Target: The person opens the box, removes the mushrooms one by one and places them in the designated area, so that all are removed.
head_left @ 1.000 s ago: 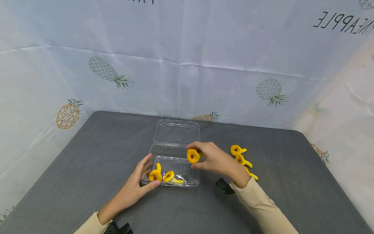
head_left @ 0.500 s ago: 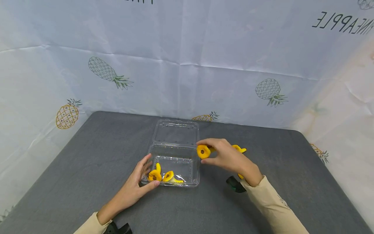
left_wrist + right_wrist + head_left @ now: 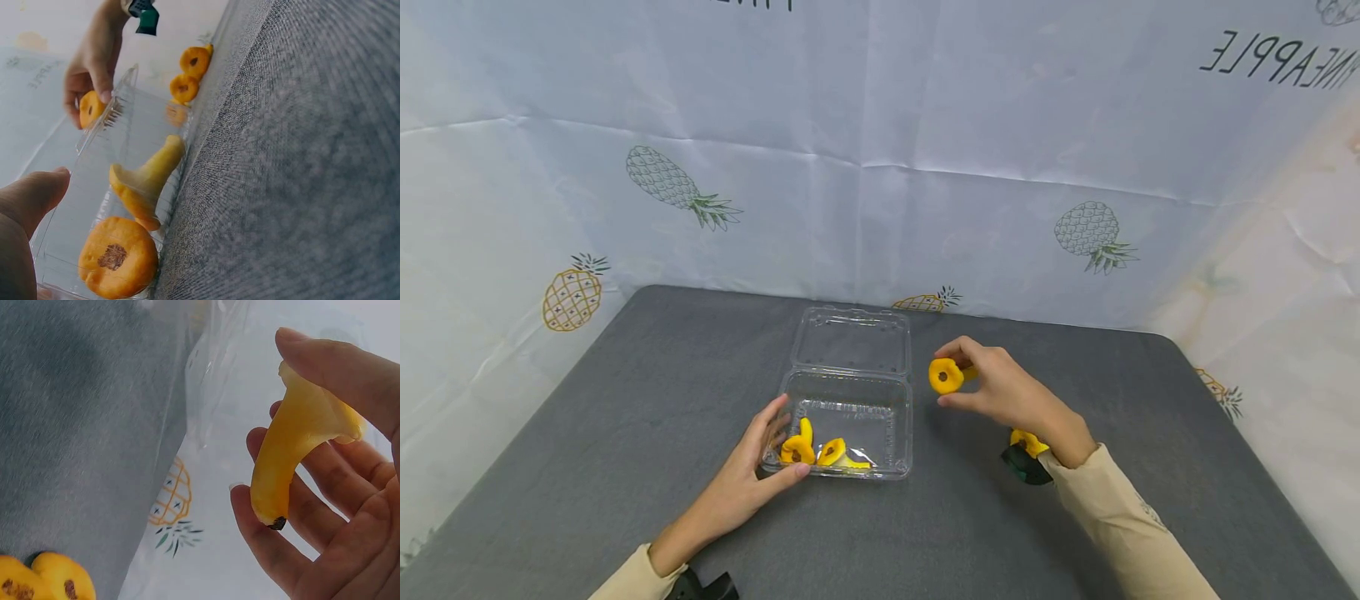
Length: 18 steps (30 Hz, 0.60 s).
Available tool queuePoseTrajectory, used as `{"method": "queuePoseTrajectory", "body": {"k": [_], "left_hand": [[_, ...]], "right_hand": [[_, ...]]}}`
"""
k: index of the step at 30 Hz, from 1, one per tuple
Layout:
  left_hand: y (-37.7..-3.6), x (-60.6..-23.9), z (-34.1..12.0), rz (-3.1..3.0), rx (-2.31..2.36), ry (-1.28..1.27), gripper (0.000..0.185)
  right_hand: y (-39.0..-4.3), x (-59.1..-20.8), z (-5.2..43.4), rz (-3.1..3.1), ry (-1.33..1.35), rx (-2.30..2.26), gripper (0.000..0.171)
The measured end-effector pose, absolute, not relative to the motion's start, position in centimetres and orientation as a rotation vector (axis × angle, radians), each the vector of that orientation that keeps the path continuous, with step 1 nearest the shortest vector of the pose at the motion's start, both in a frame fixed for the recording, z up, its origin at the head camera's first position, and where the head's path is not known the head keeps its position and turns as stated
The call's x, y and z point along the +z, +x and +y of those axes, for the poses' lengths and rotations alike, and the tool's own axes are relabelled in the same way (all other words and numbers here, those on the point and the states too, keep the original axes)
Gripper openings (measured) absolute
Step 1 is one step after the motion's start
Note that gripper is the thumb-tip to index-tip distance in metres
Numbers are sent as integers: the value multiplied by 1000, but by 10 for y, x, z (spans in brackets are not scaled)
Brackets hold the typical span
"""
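A clear plastic clamshell container [image 3: 901, 417] lies open on the grey table, its lid [image 3: 853, 337] folded back. Two yellow fruit pieces [image 3: 797, 451] [image 3: 833, 452] lie in its front left part, also seen in the left wrist view as a round piece [image 3: 119, 256] and a curved piece [image 3: 147, 178]. My left hand [image 3: 786, 440] grips the container's front left corner, thumb [image 3: 31, 194] at the rim. My right hand [image 3: 949, 380] pinches a third yellow fruit piece [image 3: 942, 375] [image 3: 294, 444] in the air, just right of the container.
More yellow fruit pieces [image 3: 1028, 442] [image 3: 195, 60] lie on the table right of the container, mostly hidden behind my right wrist. A pineapple-print sheet [image 3: 880, 167] walls in the back and sides. The grey table [image 3: 625, 400] stretches out to the left.
My right hand has carried its fruit piece from above the container's right edge to the right and slightly back, off the container. The left hand and container have not moved.
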<state>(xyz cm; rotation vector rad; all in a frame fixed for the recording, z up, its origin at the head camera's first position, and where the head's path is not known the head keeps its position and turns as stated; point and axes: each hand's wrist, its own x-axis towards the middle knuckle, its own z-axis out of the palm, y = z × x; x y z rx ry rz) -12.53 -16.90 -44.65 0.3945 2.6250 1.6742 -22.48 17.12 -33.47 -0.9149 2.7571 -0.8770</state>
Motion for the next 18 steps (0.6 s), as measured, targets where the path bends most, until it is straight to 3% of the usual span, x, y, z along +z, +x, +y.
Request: {"method": "queuePoseTrajectory", "body": {"k": [18], "left_hand": [[-124, -446, -169, 2596, 1692, 392, 88]], "right_hand": [[-249, -347, 207, 2850, -803, -787, 53]]}}
